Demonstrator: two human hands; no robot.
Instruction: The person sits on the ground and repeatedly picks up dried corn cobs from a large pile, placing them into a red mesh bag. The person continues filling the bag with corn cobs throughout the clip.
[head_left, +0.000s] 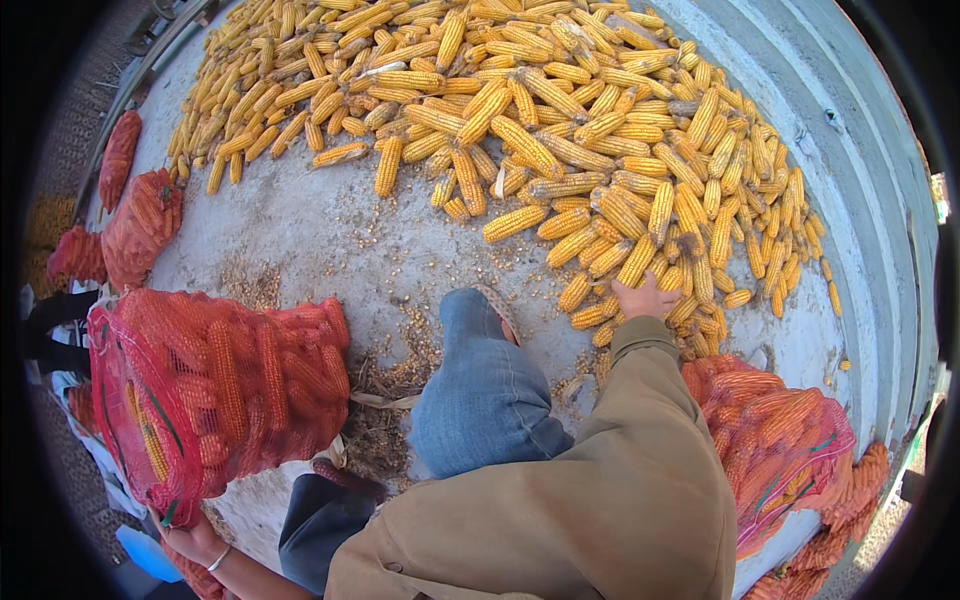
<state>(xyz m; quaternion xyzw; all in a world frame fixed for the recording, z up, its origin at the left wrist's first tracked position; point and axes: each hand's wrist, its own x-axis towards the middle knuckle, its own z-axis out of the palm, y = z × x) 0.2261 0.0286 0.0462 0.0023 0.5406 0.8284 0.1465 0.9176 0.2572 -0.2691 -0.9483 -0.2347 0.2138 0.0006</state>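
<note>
My left hand, with a bracelet on its wrist, grips the rim of a red mesh sack at the lower left. The sack is full of corn cobs and lies with its mouth towards the left. My right hand reaches down to the near edge of a large heap of yellow corn cobs, its fingers spread on cobs; whether it grips one I cannot tell. Another red mesh sack of cobs lies to the right of my right arm.
More filled red mesh sacks lie at the left edge, others at the lower right. Loose kernels and husk bits are scattered on the concrete floor around my feet. A corrugated metal wall curves along the right.
</note>
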